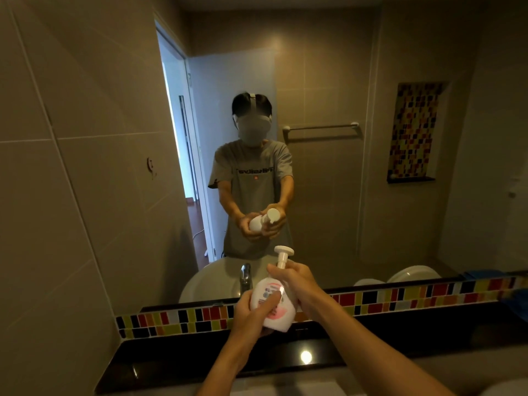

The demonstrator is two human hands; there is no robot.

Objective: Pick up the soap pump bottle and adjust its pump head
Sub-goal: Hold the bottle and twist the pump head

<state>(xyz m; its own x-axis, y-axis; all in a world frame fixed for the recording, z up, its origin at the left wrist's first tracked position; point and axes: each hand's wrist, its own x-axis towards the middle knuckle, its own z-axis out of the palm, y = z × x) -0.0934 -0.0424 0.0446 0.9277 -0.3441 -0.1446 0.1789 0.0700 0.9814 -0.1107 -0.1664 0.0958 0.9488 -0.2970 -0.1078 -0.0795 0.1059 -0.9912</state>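
Left hand point(254, 312) wraps the tilted soap pump bottle point(275, 307); right hand point(297, 284) pinches its neck, just below the pump head point(283, 250) pointing up-away.

I see the soap pump bottle point(273, 305) lifted clear of the black counter point(177, 358), tilted with its base toward six o'clock. My left hand point(251, 312) wraps the white body from eight o'clock, thumb laid across the pink label. My right hand point(297, 281) grips the neck from three o'clock, just under the pump head point(283, 250), which stands raised at twelve. Behind the bottle, a mosaic tile strip point(400, 295) runs along the mirror point(328, 167), which reflects the faucet point(245, 277) at eleven o'clock and both hands on the bottle.
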